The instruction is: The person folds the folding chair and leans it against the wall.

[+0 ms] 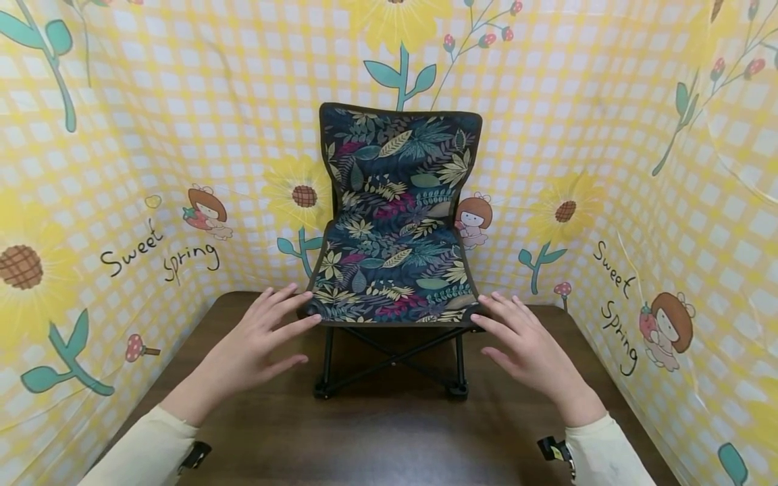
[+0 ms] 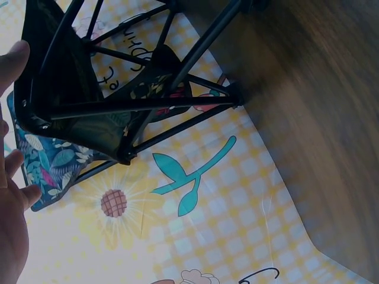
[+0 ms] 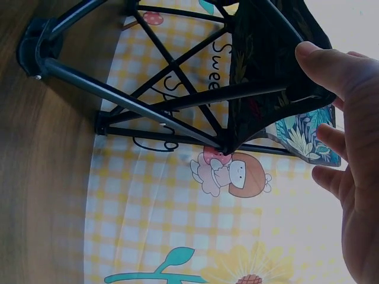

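Note:
A small folding chair (image 1: 398,260) with dark leaf-print fabric stands upright and unfolded in the head view. My left hand (image 1: 258,341) is at the seat's front left corner, fingers spread and fairly straight, thumb apart. At the front right corner, my right hand (image 1: 529,344) lies in much the same way. Fingertips of both hands meet or nearly meet the seat's edge; firm contact cannot be told. From below, the left wrist view shows black leg tubes (image 2: 100,107) and part of the left hand (image 2: 13,225). The right wrist view shows the right thumb (image 3: 323,62) by the seat corner.
The chair's feet stand on a dark brown wooden table (image 1: 395,439). Yellow checked cloth (image 1: 255,135) with sunflowers and cartoon figures hangs close behind and on both sides. Crossed tubes (image 1: 394,356) span the front legs.

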{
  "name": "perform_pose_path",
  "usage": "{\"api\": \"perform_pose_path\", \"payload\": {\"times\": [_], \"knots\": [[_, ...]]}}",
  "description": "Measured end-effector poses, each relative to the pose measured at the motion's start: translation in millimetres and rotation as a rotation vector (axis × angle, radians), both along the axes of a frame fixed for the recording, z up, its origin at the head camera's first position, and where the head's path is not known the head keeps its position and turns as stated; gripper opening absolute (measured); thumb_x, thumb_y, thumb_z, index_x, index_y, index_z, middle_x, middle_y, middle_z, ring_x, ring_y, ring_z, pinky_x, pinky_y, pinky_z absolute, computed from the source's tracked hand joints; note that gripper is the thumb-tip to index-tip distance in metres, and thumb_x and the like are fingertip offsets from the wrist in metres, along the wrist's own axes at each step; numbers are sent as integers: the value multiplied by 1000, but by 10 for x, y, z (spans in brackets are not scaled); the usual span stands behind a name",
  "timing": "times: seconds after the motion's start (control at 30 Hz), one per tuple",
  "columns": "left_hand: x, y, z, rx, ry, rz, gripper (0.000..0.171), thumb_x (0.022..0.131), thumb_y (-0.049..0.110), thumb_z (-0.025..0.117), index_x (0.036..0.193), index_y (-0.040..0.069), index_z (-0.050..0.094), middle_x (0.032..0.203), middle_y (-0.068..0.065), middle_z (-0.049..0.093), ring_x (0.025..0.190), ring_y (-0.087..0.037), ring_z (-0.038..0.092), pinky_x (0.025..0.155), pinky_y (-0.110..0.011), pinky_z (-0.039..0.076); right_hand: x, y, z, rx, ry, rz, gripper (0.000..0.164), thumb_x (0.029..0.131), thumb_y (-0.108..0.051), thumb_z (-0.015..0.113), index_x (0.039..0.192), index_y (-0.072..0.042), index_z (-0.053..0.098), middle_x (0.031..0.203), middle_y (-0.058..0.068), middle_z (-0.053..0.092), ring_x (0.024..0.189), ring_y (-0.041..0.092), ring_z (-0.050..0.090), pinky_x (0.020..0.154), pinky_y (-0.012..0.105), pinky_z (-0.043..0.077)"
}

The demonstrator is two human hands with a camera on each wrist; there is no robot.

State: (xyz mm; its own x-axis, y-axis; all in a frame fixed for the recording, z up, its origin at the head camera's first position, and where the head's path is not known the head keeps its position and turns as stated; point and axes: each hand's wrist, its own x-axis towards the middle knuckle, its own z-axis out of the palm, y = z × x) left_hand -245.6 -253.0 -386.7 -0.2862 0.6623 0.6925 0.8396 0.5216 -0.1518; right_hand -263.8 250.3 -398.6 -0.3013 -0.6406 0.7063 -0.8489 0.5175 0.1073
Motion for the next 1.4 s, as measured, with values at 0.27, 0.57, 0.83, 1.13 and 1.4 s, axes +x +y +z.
{"api": "perform_pose_path", "payload": {"times": [0.27,0.57,0.83,1.13,1.4], "knots": [[-33,39,-9,-5,-10,-7,49,107,45,49,144,16,61,151,-22,51,148,-44,36,127,-56,14,-33,-57,1,22,-5,-8,68,80,-17,84,144,-13,61,149,20,54,140,42,48,128,46,19],[-100,85,-34,-5,-26,-32,45,98,20,70,143,19,62,149,-23,53,142,-49,41,128,-52,15,-72,-126,-17,29,-3,8,66,78,-11,85,141,-15,64,148,17,56,140,41,48,127,46,20],[-128,115,-38,-21,-19,6,82,70,-7,87,142,23,63,148,-19,55,139,-49,45,124,-60,22,-100,-171,-22,32,10,8,62,81,-9,81,140,-14,64,149,17,56,137,43,51,127,46,23],[-198,159,-68,-19,4,0,81,69,-13,85,140,21,65,144,-17,58,137,-47,49,120,-62,28,-129,-225,-25,27,27,6,38,111,-31,44,139,-16,65,145,16,59,133,42,55,120,54,34],[-238,193,-92,-20,26,-20,41,100,4,64,138,18,66,141,-16,61,133,-45,53,116,-61,35,-123,-274,-37,12,52,22,40,113,-28,37,135,-14,68,142,17,62,130,42,58,113,58,41]]}}
